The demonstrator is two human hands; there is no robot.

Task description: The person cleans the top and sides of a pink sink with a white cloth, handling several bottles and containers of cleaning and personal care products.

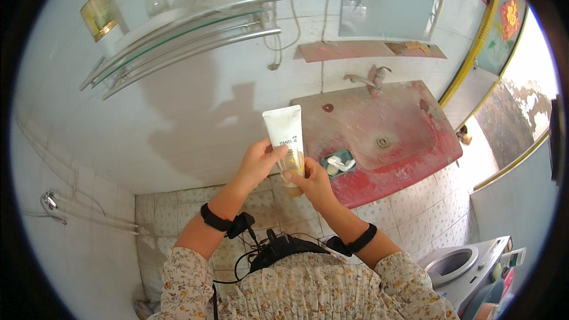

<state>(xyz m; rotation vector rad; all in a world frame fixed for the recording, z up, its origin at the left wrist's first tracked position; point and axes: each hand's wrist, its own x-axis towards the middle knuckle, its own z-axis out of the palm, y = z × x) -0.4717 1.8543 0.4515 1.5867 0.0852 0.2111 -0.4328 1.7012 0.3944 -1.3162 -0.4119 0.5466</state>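
Note:
Between both hands I hold a white and gold squeeze tube, its wide flat end up and its gold cap end down. My left hand grips the tube's left side, thumb across its front. Lower down, my right hand is closed on the right side near the gold end, thumb over the front. Just right of my right hand, a small teal soap dish with whitish pieces in it sits on the red sink.
A faucet rises at the sink's back, below a narrow ledge and a mirror. A metal rack juts from the wall at upper left. At lower right stands a washing machine; a doorway opens at far right.

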